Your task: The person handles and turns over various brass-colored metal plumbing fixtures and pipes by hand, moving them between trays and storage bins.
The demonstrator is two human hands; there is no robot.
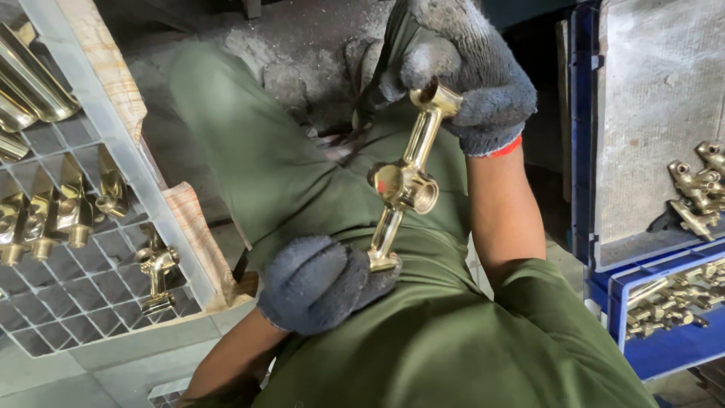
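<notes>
A polished brass tap fitting (404, 185), with a long body and a round threaded port in the middle, is held over my lap. My right hand (461, 68), in a grey knit glove with a red cuff edge, grips its upper end, where an open round socket shows. My left hand (325, 283), also in a grey glove, holds the lower end. The fitting runs at a slant between the two hands, above my green clothing.
A pale plastic lattice crate (113, 128) on the left holds several shiny brass fittings (155, 268). On the right, blue crates (604, 279) hold more brass parts (698, 185), some of them on a grey sheet. Dusty grey floor lies beyond my knees.
</notes>
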